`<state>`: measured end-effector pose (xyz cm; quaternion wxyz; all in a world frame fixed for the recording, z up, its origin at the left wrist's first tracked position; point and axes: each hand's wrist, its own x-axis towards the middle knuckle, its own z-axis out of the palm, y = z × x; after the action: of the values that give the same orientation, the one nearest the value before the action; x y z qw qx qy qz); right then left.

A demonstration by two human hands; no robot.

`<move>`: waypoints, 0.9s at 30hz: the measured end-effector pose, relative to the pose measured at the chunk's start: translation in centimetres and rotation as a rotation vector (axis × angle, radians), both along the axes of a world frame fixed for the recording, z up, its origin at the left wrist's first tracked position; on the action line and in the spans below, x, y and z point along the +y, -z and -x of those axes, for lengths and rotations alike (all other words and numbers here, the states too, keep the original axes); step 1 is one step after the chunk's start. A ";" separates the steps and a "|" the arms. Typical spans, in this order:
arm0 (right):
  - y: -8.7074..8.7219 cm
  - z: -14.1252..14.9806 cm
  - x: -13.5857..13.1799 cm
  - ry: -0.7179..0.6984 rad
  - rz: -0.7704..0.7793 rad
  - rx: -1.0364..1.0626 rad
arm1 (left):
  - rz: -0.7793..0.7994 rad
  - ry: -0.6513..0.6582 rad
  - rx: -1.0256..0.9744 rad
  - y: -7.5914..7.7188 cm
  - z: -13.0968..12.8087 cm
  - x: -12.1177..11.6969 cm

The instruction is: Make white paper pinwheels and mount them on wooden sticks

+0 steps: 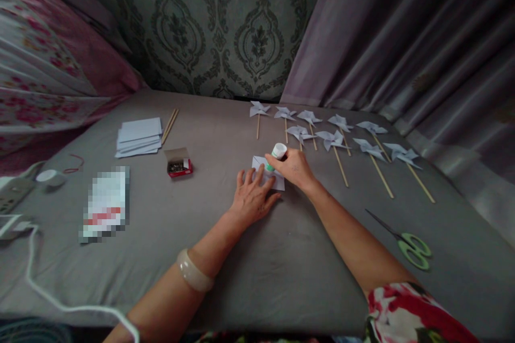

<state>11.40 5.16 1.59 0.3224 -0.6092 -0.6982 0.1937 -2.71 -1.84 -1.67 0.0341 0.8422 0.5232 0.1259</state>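
A small white piece of paper (278, 183) lies in front of me on the grey cloth. Spread flat, my left hand (253, 195) presses on the paper with its fingers apart. My right hand (295, 167) grips a white and green glue stick (279, 150), held tilted with its lower end at the paper. Whether the glue touches the sheet is hidden by my fingers. Just beyond and to the right lie several white paper pinwheels (333, 140) on wooden sticks.
Green-handled scissors (414, 251) lie at the right. To the left are a paper stack (139, 136), wooden sticks (170, 126), an open box of small metal pins (179, 165), a blurred packet (105, 203), a white cap (50, 178) and a power strip (16, 193) with a white cable (56, 301).
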 end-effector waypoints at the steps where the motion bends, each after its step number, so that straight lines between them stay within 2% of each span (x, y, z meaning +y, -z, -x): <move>1: 0.2 0.1 -0.1 -0.003 -0.008 -0.016 | 0.001 0.009 -0.007 0.1 0.0 0.1; 8: 0.8 0.1 -0.2 -0.046 -0.052 -0.115 | 0.026 0.064 -0.044 0.9 0.2 0.6; 13: 0.8 -0.2 0.3 -0.121 0.040 -0.123 | 0.014 0.060 -0.048 1.0 0.3 0.6; 18: 1.0 0.2 -0.1 -0.127 -0.036 -0.198 | -0.006 0.056 -0.028 0.8 0.3 0.6; 22: 0.6 0.6 -0.5 -0.095 -0.042 -0.236 | 0.005 0.056 -0.027 0.5 0.2 0.6; 27: -0.4 0.4 -0.1 -0.133 0.005 -0.253 | 0.009 0.063 -0.029 0.5 0.3 0.6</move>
<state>10.96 5.10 1.96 0.2166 -0.5820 -0.7716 0.1379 -3.00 -1.24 -2.12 0.0495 0.8560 0.4966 0.1345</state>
